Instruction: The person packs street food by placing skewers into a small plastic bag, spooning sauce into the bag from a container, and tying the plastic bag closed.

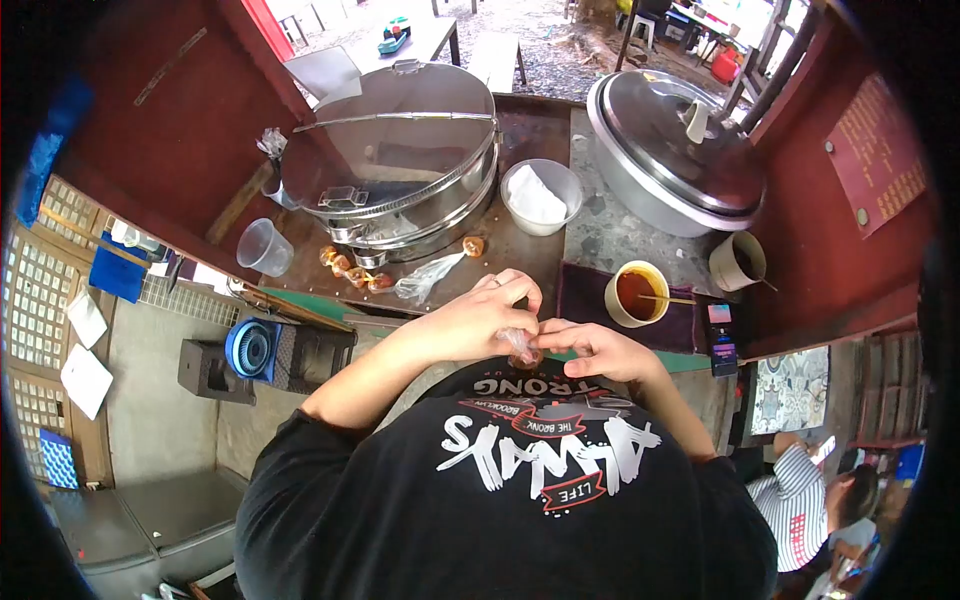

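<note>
Close to my chest, my left hand (485,318) pinches the gathered top of a small clear plastic bag (521,347) with reddish-brown contents. My right hand (595,348) has its fingers against the same bag from the other side. On the counter just beyond lie several small tied bags of brown sauce (342,266), a single one (473,246), and a bunch of clear empty plastic bags (428,277). A cup of orange-brown sauce (638,293) with a stick in it stands on a dark cloth to the right.
Large round steel steamer (400,150) at back left, big lidded pot (670,150) at back right. Around them are a white tub (541,197), clear cup (265,248), another cup (737,262) and a phone (721,340). A person in stripes (795,510) is at lower right.
</note>
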`<state>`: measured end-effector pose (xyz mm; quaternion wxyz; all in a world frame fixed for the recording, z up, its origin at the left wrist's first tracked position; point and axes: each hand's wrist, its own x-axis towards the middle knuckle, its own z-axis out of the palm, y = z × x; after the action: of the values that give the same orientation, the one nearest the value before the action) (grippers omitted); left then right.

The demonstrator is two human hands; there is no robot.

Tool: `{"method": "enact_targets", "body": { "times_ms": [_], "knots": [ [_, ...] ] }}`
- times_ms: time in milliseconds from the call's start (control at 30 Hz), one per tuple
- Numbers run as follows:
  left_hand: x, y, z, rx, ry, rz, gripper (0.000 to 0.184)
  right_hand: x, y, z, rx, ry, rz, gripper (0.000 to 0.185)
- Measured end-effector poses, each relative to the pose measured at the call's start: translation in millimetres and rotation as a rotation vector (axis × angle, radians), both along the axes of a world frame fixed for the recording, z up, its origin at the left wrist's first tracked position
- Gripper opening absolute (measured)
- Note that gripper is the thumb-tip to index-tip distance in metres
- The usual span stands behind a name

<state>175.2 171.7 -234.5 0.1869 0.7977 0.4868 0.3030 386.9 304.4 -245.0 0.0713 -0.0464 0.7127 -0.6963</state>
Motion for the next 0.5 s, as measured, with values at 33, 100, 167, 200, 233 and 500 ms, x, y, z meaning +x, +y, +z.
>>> {"method": "enact_targets", "body": {
  "times_ms": [33,100,167,200,233,500],
  "knots": [
    [0.0,0.8,0.0,0.037,0.022,0.030,0.024,0.7,1.1,-4.3,-0.037,0.011,-0.040,0.056],
    [0.8,1.4,2.7,0.110,0.064,0.089,0.024,1.7,0.9,-15.6,-0.112,0.032,-0.119,0.062],
    [0.9,0.6,6.3,0.130,0.143,0.117,0.024,2.1,-1.7,-17.4,-0.153,0.048,-0.159,0.069],
    [0.3,0.5,8.0,0.143,0.184,0.133,0.024,1.5,-2.6,-17.2,-0.171,0.059,-0.177,0.072],
    [-0.3,0.5,9.4,0.140,0.186,0.138,0.023,1.8,-3.7,-13.5,-0.137,0.047,-0.198,0.079],
    [-3.1,-4.9,6.6,0.237,0.225,0.265,0.019,-11.1,-12.6,-17.2,-0.313,0.121,-0.301,0.097]
  ]
}}
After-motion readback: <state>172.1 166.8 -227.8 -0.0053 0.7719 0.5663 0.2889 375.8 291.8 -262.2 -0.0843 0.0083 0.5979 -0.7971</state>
